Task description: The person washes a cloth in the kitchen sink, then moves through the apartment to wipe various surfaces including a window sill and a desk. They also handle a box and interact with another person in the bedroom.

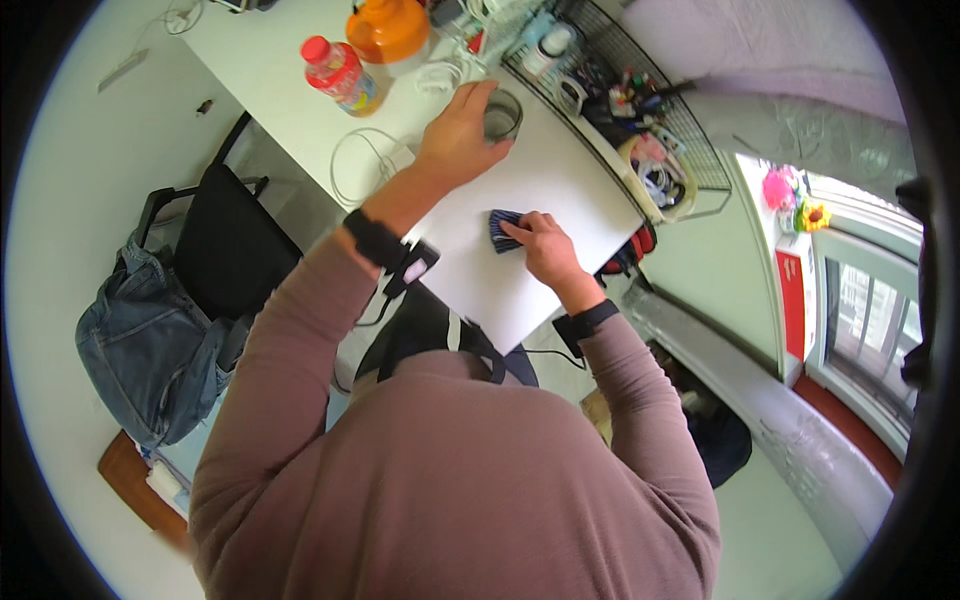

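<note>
My left hand [461,135] is curled round the side of a clear drinking glass [504,116] at the far part of the white desk [480,292]. Its fingers lie over the rim side and the thumb is at the near side. Closer to me, my right hand [551,247] presses its fingertips on a folded, dark blue striped cloth [502,231] that lies flat on the desktop. Part of the cloth is hidden under the fingers.
Left of the glass stand a red-capped drink bottle [341,79] and an orange kettle-like container [388,30]. A white cable [364,131] loops near the left edge. Along the right edge runs a black wire basket [600,82] of small items. A black chair [225,240] holds denim clothing [150,345].
</note>
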`<move>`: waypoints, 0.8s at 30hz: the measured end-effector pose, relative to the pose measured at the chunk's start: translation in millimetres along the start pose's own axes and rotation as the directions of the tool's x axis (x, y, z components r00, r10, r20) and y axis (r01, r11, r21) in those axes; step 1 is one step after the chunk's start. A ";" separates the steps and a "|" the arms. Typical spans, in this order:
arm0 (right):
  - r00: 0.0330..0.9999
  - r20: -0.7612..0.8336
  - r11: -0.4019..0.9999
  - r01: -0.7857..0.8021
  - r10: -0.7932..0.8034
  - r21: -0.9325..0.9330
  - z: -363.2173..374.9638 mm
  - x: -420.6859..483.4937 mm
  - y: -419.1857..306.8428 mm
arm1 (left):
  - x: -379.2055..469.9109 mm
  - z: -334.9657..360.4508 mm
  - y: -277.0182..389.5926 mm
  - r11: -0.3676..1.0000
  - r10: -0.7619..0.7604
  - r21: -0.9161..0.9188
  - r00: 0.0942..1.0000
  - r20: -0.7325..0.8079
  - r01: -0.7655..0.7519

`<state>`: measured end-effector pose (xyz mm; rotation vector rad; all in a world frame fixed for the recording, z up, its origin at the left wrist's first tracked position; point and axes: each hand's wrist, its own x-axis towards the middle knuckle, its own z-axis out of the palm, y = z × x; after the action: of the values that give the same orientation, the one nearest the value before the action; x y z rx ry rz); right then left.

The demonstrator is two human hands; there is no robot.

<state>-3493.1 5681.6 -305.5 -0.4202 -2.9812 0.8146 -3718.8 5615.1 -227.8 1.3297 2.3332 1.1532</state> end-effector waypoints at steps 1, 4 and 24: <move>0.999 -0.015 0.999 -0.045 0.045 0.020 -2.9 -20.8 6.5 | 3.2 14.9 -1.2 1.000 -0.008 0.002 0.999 0.034 0.008; 0.930 -0.079 0.932 -0.363 0.360 -0.019 -20.0 -62.8 25.9 | 16.4 47.8 3.3 0.998 0.060 0.021 0.996 0.067 -0.061; 0.903 -0.115 0.907 -0.397 0.413 0.139 55.3 80.0 -37.5 | -90.0 -30.9 -76.0 0.758 -0.471 0.610 0.840 0.270 0.230</move>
<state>-3584.6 5644.2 -338.4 -1.0712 -2.7324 0.9262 -3732.1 5505.2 -278.3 1.0423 2.5123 0.0367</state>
